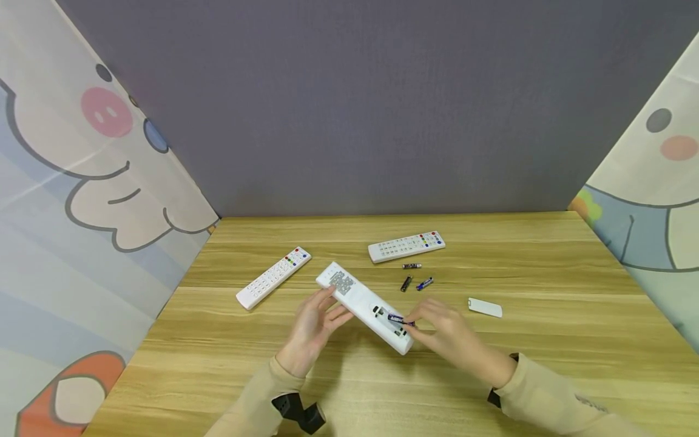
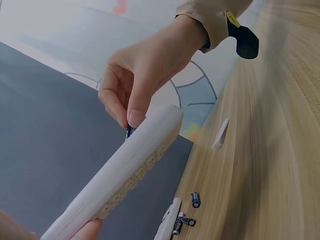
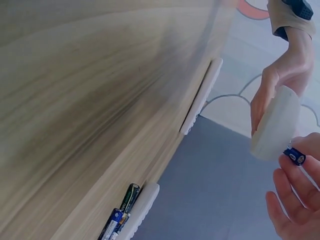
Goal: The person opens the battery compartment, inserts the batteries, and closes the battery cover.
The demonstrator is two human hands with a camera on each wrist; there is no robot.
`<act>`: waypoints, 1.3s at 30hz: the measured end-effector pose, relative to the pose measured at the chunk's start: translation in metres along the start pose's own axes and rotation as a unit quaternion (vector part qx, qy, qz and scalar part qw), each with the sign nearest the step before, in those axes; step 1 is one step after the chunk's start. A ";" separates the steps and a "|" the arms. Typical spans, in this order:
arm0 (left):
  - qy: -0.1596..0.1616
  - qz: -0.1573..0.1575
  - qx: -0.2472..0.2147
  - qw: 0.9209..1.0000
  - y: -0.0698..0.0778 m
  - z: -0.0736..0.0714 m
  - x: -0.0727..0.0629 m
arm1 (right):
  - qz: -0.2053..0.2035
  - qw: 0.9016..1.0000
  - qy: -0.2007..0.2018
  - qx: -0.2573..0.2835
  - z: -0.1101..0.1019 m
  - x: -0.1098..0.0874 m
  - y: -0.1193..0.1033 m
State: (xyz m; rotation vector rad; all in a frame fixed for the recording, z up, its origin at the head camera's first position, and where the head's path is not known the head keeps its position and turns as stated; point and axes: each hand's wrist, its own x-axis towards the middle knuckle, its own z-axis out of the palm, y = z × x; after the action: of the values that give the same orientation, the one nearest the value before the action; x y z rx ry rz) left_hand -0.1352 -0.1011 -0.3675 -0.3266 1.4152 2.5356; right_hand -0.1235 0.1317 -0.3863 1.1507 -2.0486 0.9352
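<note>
My left hand (image 1: 309, 340) grips a white remote control (image 1: 357, 301) by its upper end, back side up and raised over the table. Its battery compartment (image 1: 389, 320) lies uncovered near the lower end. Between thumb and fingertips, my right hand (image 1: 453, 337) pinches a dark blue battery (image 1: 398, 319) at the compartment. In the left wrist view, the battery (image 2: 129, 132) shows partly behind the remote's edge. The right wrist view shows one end of the battery (image 3: 296, 156) close against the remote (image 3: 278, 122).
A white battery cover (image 1: 485, 307) lies to the right. Three loose batteries (image 1: 425, 283) lie beyond my right hand, before a white remote (image 1: 406, 246) with its buttons up. Another remote (image 1: 274, 277) rests at the left. A grey panel (image 1: 382, 121) stands behind the wooden table (image 1: 546, 267).
</note>
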 end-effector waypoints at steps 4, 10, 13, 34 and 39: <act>0.002 0.001 0.001 1.000 -0.001 0.001 0.000 | -0.018 1.000 -0.002 -0.007 0.003 0.000 0.001; 0.004 -0.008 -0.006 1.000 -0.001 0.003 0.000 | -0.013 1.000 -0.011 0.002 0.006 0.000 0.002; 0.006 -0.012 -0.012 1.000 -0.002 0.004 0.001 | -0.008 1.000 -0.016 -0.001 0.007 -0.001 0.002; 0.006 -0.014 -0.021 1.000 -0.002 0.003 0.003 | 0.295 0.935 -0.104 0.168 -0.010 -0.013 0.002; 0.004 -0.015 -0.017 1.000 -0.002 0.002 0.002 | 0.355 0.899 -0.149 0.210 -0.014 -0.015 0.001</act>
State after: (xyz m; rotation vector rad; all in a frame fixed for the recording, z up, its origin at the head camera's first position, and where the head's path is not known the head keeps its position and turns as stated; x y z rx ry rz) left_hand -0.1368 -0.0981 -0.3686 -0.3623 1.3601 2.5401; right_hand -0.1155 0.1504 -0.3897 0.7574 -2.6768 1.7028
